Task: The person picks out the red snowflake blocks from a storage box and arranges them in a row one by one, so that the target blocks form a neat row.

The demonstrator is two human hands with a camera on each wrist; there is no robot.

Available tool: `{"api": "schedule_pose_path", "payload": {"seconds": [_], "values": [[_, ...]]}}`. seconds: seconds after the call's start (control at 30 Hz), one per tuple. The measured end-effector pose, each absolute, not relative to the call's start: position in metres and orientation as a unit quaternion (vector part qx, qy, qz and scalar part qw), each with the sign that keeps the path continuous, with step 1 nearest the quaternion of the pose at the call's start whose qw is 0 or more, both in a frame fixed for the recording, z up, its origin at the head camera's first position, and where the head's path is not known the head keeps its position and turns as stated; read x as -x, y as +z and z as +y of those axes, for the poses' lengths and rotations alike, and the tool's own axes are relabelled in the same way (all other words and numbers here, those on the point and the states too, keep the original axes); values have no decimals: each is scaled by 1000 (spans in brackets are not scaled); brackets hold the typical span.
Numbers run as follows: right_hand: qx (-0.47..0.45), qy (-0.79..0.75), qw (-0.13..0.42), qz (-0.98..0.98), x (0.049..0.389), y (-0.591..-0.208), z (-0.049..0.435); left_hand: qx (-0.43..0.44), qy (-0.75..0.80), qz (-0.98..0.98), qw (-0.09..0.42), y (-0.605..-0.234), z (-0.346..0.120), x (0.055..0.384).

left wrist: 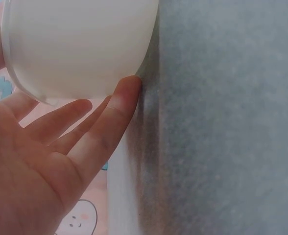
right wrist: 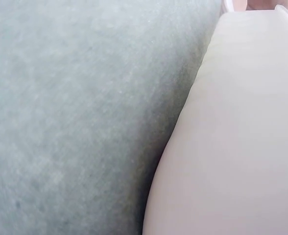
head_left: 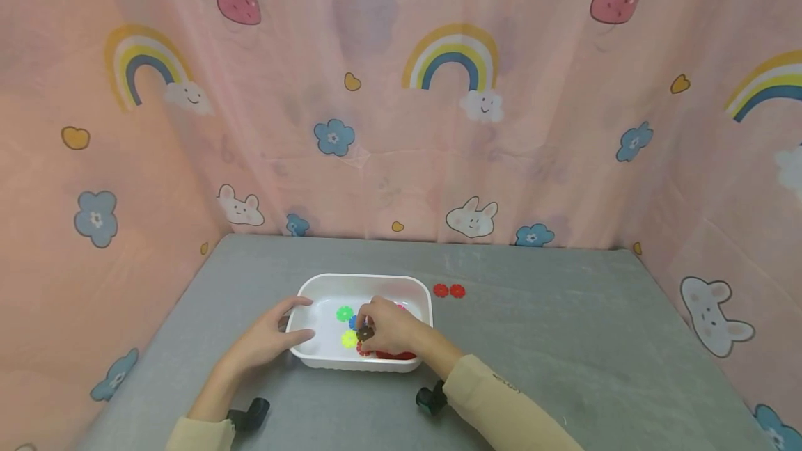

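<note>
A white plastic tray (head_left: pixel 326 285) stands on the grey table. My left hand (head_left: pixel 266 333) grips its left end, thumb over the near rim and a finger at the far rim. In the left wrist view, fingers (left wrist: pixel 127 93) rest against the tray's outer wall (left wrist: pixel 85 44). Inside the tray, my right hand (head_left: pixel 391 328) reaches down with curled fingers and pinches a brown flower-shaped plastic piece (head_left: pixel 365 333). Around it lie a green piece (head_left: pixel 344 313), a yellow-green piece (head_left: pixel 348 339) and a blue piece (head_left: pixel 354 322). Red pieces (head_left: pixel 396 355) lie under the hand, partly hidden.
Two red flower-shaped pieces (head_left: pixel 449 291) lie side by side on the table (head_left: pixel 551 326), beyond the tray's right end. Dark wrist-camera mounts (head_left: pixel 249 415) sit near both sleeves. A pink patterned curtain (head_left: pixel 388 179) encloses the table at the back and sides.
</note>
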State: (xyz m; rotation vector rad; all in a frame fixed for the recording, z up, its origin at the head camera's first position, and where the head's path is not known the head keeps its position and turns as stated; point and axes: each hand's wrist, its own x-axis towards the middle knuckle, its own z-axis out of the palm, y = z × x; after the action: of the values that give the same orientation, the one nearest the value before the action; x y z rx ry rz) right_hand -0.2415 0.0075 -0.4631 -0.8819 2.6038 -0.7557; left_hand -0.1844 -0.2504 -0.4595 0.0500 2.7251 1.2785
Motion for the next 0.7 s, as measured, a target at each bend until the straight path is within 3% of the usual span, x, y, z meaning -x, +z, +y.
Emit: {"api": "schedule_pose_path", "payload": {"seconds": [0.27,0.7], "values": [[336,-254,166,892,240,-463,9,-14,422,904,68,-459,-250,183],[311,-243,170,903,241,-464,7,-18,424,903,65,-460,-250,184]]}}
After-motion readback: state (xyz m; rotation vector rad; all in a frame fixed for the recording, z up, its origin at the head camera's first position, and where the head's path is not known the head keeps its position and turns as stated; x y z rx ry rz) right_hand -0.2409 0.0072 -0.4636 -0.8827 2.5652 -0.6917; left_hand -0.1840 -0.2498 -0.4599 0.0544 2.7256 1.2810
